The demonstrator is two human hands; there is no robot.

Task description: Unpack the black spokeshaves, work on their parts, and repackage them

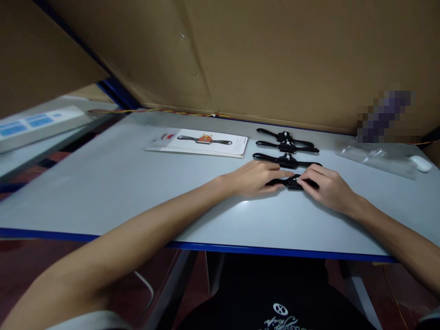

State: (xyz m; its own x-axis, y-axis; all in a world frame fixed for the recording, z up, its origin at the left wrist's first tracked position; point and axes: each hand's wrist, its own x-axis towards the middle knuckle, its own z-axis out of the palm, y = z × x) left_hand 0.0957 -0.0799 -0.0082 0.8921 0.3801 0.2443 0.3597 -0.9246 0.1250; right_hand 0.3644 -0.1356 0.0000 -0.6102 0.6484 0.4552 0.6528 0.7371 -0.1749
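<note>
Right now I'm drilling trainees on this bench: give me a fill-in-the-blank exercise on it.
1. Both hands rest on the ___ of the four black spokeshaves.
2. The printed cards lie to the ___ of the tools.
3. The table has a ___ edge.
4. The white mouse lies beside a clear plastic ___.

Answers: nearest; left; blue; bag

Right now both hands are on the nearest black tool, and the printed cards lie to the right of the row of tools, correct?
Not quite. The head view shows the printed cards to the left of the row. The left hand and right hand do rest on the nearest black tool.
</note>
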